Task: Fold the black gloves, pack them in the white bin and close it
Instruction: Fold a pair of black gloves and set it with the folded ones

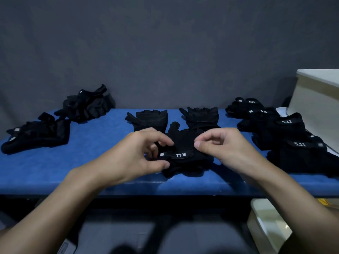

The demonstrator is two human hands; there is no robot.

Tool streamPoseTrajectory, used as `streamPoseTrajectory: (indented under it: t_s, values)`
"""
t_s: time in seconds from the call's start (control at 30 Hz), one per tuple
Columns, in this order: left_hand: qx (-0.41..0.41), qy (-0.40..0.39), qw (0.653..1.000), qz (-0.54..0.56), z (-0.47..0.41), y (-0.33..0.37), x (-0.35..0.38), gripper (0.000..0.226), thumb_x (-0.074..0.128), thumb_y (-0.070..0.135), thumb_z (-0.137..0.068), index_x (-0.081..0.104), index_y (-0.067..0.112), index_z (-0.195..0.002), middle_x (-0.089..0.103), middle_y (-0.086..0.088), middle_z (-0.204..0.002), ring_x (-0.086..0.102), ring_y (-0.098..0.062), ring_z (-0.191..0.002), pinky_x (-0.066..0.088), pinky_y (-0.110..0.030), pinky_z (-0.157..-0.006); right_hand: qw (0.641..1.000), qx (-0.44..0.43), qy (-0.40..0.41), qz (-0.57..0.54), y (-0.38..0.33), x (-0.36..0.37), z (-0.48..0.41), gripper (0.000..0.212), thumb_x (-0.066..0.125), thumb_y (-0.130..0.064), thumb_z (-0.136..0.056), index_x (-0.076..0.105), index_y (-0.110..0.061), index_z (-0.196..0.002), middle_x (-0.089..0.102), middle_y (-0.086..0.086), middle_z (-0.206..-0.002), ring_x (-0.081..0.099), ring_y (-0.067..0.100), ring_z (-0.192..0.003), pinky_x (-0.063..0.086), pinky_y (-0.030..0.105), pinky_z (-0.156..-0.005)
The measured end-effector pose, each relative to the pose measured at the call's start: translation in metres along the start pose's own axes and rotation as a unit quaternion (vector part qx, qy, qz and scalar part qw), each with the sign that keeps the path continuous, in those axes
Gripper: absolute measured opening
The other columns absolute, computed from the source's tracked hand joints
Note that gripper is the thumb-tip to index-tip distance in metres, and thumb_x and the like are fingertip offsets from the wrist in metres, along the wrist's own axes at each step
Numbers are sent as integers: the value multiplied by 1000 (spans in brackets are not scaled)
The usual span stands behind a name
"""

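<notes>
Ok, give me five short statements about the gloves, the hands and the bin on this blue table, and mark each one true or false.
1. Both hands are on the glove at the table's front edge. True: left hand and right hand pinch it from either side.
2. That glove's 5.11 label reads upright to the camera. False: it reads upside down.
3. A stack of labelled gloves lies on the right, next to the white bin. True.
4. The table top is red. False: it is blue.
5. The gloves on the left are in a neat stack. False: they lie in loose heaps.
</notes>
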State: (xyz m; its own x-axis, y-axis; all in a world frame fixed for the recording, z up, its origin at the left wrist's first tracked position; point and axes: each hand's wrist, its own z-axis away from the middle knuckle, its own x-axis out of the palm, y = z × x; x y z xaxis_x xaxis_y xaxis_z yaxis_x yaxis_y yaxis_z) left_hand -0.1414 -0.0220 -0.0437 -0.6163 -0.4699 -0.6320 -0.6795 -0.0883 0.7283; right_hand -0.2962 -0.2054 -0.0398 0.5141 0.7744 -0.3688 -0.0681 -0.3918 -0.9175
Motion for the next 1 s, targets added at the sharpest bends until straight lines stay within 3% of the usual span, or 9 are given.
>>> streamPoseTrajectory:
  t_s: [0.13,0.23,0.27,0.37,0.47,0.57,0.7,0.87,1.0]
  values:
    - [2,-16,1000,20,3,0,4,33,83,28,-74,72,31,-104,59,11,-102,64,-15,-76,55,-42,-81,999,13,-1,46,3,-5,-1,10,74,-27,-84,76,-19,-80,68,23,-85,55,15,-70,44,31,-74]
    - [-8,-5,999,-32,2,1,1,22,76,32,-85,70,35,-106,62,13,-104,63,-11,-82,52,-22,-73,990,10,-29,136,7,-3,-1,15,69,-34,-87,74,-23,-78,64,9,-75,54,12,-67,47,35,-76]
    - [-13,29,998,-49,1,0,-2,19,72,30,-88,69,36,-106,62,13,-102,62,-9,-84,48,-17,-70,986,-11,1,165,8,-1,-1,16,66,-38,-88,73,-27,-78,63,-1,-78,57,11,-71,50,37,-82]
    - [-49,147,984,-91,-7,-10,-17,18,62,18,-94,66,32,-105,63,11,-91,60,-6,-83,40,-12,-66,972,-128,80,182,2,6,-4,21,53,-54,-84,67,-39,-87,61,-18,-95,57,3,-100,41,45,-102]
    - [-108,159,973,-130,-9,-19,-23,16,58,21,-96,64,29,-110,62,14,-93,60,-7,-89,43,-23,-72,963,-181,15,196,0,17,-5,42,45,-62,-83,67,-37,-108,60,-32,-108,51,-1,-118,34,44,-109]
    - [-132,120,977,-119,-11,-22,-14,18,58,29,-97,67,27,-113,65,16,-98,61,-2,-94,47,-19,-80,935,-178,-46,302,7,24,-8,65,34,-72,-83,58,-35,-130,52,-26,-132,39,-2,-133,26,41,-116]
    - [-127,93,984,-87,-15,-25,-3,22,63,31,-94,68,33,-115,68,14,-102,63,-4,-100,49,-26,-93,904,-109,-127,393,18,21,-8,85,16,-82,-73,37,-43,-146,29,-22,-155,15,0,-144,11,34,-120]
    - [-113,117,984,-74,-18,-21,1,12,70,21,-90,72,32,-95,72,9,-89,65,-2,-88,48,-12,-78,895,-92,-154,409,22,21,-7,89,12,-83,-72,29,-43,-149,21,-22,-159,9,1,-147,7,37,-121]
    - [-110,140,981,-77,-21,-19,0,16,70,13,-87,73,28,-82,71,11,-78,65,-1,-74,51,-16,-74,894,-93,-156,409,23,20,-8,88,12,-84,-72,29,-43,-149,21,-22,-159,8,1,-147,8,39,-121]
